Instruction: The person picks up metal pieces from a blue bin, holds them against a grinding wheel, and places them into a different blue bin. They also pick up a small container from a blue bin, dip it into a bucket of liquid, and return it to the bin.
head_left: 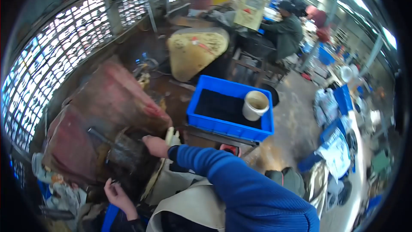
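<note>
A dark, grimy cylindrical part [128,151] of a machine sits under a dusty red cover [103,103] at the left. Reaching across in a blue sleeve, my right hand [156,146] is at the right side of this part. Its fingers are closed, and whatever they hold is hidden. My left hand [120,198] is lower and nearer to me, below the dark part. Its fingers are bent together around a small dark bit that is too blurred to name. A pale glove [172,136] lies beside my right wrist.
A blue tray [262,137] with dark material and a cream bucket [256,105] stands right of the machine. Behind it is a yellowish rounded triangular piece [195,53]. A person [288,32] sits working farther back. Bags and bins line the right side.
</note>
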Demonstrator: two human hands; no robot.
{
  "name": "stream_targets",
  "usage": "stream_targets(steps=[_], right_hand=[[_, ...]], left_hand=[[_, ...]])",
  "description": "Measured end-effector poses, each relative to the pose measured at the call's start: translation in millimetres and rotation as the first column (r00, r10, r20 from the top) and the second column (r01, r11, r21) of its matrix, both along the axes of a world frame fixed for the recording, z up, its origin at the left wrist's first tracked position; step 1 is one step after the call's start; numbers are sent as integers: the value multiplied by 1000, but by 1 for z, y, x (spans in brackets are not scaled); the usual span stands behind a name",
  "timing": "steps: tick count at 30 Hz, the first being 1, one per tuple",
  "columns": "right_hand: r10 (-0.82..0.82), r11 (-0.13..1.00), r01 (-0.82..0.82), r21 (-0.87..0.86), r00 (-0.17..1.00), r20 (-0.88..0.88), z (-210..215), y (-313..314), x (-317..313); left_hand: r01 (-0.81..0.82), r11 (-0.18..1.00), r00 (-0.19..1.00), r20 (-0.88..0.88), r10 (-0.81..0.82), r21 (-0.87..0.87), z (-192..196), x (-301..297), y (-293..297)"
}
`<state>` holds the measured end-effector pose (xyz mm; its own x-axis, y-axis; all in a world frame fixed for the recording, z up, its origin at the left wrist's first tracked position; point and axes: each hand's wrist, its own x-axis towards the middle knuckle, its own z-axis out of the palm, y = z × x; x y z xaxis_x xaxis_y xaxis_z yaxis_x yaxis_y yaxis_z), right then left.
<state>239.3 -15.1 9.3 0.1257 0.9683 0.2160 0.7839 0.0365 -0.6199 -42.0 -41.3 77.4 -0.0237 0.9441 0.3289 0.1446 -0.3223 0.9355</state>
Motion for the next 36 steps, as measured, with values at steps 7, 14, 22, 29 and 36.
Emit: stream_targets(steps=[7,14,22,29,36], right_hand=[[-17,999,13,31,993,115,-7,-27,12],[-36,998,42,-38,988,149,5,-34,12],[-62,988,90,-126,976,206,10,-35,-1],[-146,970,192,-148,950,276,3,-34,-12],[-101,978,152,-145,944,314,0,-35,-14]], left_hand=[[-8,999,997,-77,11,40,-15,35,-15],[-57,998,976,-210,64,39,-21,39,-16],[-9,907,767,-579,277,421,5,29,-18],[121,984,792,-610,-19,127,-42,7,-13],[38,991,748,-662,56,127,-28,2,-35]])
